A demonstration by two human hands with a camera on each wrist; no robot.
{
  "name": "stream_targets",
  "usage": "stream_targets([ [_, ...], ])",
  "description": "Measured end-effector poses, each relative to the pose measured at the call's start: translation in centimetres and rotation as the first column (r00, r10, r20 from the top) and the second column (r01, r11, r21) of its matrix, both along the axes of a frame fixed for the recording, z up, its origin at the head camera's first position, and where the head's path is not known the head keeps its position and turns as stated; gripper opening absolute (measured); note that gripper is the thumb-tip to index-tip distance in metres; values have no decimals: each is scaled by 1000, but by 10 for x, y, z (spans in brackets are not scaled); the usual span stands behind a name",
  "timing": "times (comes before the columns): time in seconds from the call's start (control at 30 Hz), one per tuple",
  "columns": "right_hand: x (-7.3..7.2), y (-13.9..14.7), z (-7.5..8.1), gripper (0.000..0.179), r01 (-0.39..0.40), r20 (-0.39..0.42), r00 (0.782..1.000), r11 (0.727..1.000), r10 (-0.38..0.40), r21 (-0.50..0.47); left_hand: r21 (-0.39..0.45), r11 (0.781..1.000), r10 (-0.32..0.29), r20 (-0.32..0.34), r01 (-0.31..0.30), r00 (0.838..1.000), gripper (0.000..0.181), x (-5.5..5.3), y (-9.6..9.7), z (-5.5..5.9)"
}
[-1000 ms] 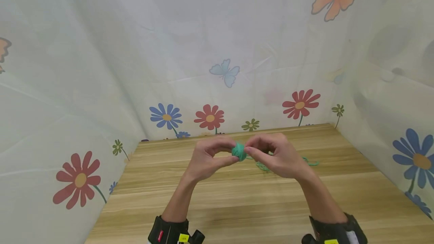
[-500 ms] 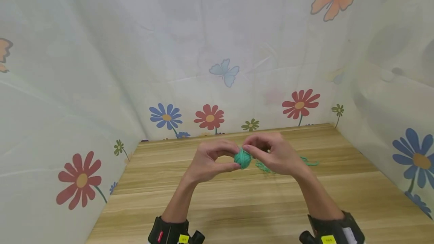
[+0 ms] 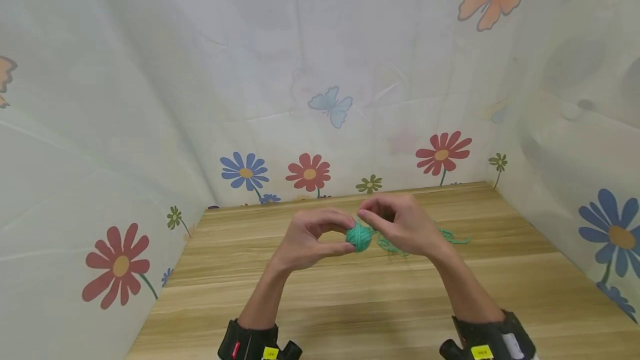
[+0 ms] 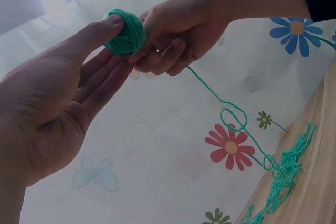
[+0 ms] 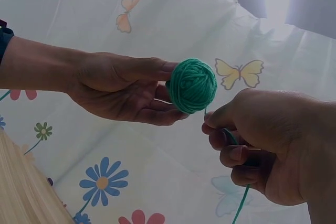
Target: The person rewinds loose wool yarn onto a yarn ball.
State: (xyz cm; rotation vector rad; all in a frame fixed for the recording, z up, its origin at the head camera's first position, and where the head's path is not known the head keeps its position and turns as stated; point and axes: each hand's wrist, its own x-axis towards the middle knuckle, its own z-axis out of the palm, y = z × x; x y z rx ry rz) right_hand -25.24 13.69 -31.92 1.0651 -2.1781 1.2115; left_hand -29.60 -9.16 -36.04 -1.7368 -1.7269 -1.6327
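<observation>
"What are they doing?"

"Winding, I think, and they look partway done. Let's start big. A tall, pale sheet stands behind the table. It's creased, with flat printed flowers on it. The table looks smooth, with stripy wood lines."

"And the hands?"

"Both are up over the table. The left hand is toward its left side and the right hand toward its right."

"What's smaller?"

"A sea-green yarn pile on the table, toward the back and right. It's all limp and squiggly. Then the yarn ball, up above the table. It's round, with lines of yarn crossing all over. The left thumb and fingers clamp it from both sides."

"And the smallest?"

"The yarn strand. It has curly loops where it comes up from the table. The right thumb and finger pinch it just beside the ball."

"What does the next bit need?"

"I'd say pull it snug, wrap it round, and hold the ball firmly so it can't slip."
</observation>
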Motion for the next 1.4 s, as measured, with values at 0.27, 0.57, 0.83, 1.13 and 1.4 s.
stream_targets([
  [0.27,-11,2,-12,15,-84,6,996,994,84,69,92,994,53,-4,-53,999,41,11,1,11],
  [0.57,-25,6,-26,14,-210,-16,977,972,212,104,168,976,138,-3,-136,990,39,9,-1,14],
  [0.83,-18,5,-21,12,-293,-34,953,946,300,141,199,958,205,17,-204,979,36,9,-1,14],
  [1.13,-3,2,-11,21,-325,-97,937,939,336,115,169,957,240,5,-238,971,34,8,-1,13],
  [1.4,8,1,-2,28,-361,-151,920,932,362,37,128,970,213,-30,-208,977,35,8,0,12],
])
